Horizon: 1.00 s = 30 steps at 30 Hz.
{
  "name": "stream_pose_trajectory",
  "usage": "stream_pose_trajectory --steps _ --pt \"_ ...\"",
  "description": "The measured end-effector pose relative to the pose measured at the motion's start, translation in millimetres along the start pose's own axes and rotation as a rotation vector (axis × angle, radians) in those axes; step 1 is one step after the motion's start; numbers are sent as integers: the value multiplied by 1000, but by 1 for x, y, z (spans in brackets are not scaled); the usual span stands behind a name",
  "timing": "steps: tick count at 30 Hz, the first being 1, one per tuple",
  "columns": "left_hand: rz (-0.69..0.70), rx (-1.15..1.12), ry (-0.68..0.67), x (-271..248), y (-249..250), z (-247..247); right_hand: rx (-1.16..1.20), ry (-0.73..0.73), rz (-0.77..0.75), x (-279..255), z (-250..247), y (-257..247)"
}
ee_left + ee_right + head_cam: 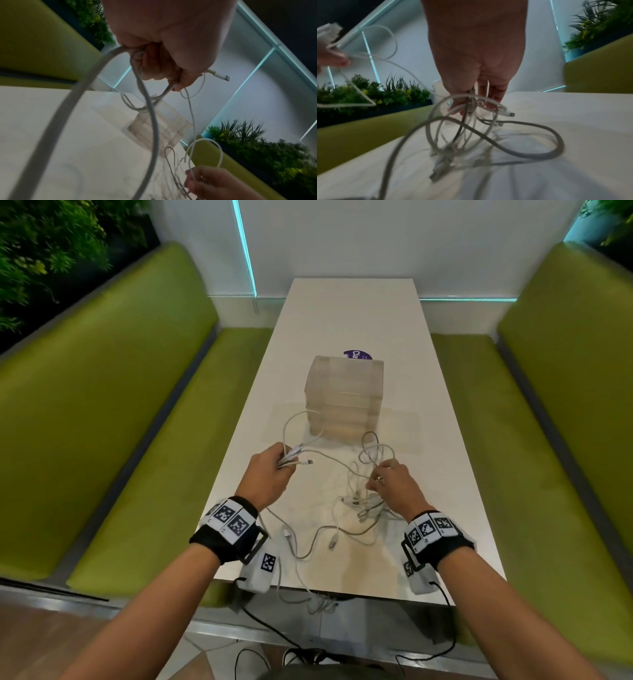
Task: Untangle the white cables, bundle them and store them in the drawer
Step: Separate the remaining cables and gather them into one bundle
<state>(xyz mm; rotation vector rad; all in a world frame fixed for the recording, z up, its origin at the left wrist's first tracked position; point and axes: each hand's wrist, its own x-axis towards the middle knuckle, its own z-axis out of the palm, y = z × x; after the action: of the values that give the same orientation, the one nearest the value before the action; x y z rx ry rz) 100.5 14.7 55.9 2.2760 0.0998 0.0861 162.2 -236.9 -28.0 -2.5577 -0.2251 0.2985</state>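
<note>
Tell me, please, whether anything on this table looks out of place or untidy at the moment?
Yes: the white cables sprawl in a knotted heap between both hands, and a clump dangles off the table's near edge, where it could slip down. The translucent drawer unit behind them looks square and closed.

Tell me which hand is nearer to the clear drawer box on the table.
Left. The left hand grips cable ends just short of the drawer box, at its near left corner. The right hand pinches the tangled white cables nearer the person, off the box's near right corner.
</note>
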Motion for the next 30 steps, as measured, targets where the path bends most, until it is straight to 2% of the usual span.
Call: stream_pose_trajectory --steps 3,6,10,13,15,19,22,26,30 --pt "-23 -39 8 -4 -3 -3 192 -6 -37 -3 -4 -7" --pt "-26 -69 49 -7 -3 -6 280 -56 -66 -9 -13 -12" --pt "-37 -144 142 -7 -13 -9 130 -64 -70 -11 -19 -9" --pt "-85 -263 207 -6 -16 -14 -33 -113 60 -14 -22 -6" --pt "-79 -309 213 -6 -14 -18 -47 -100 115 -16 -22 -5" --pt "-38 -346 190 -9 -6 -24 -46 -7 98 -19 -18 -13" --pt "-14 -351 148 -17 -1 -29 -22 -77 85 -27 -25 -28" --pt "35 -309 30 -35 -3 -34 -80 -193 25 -54 -59 -55" --pt "23 -279 -160 -53 -13 -37 300 -187 -181 -86 -88 -94"
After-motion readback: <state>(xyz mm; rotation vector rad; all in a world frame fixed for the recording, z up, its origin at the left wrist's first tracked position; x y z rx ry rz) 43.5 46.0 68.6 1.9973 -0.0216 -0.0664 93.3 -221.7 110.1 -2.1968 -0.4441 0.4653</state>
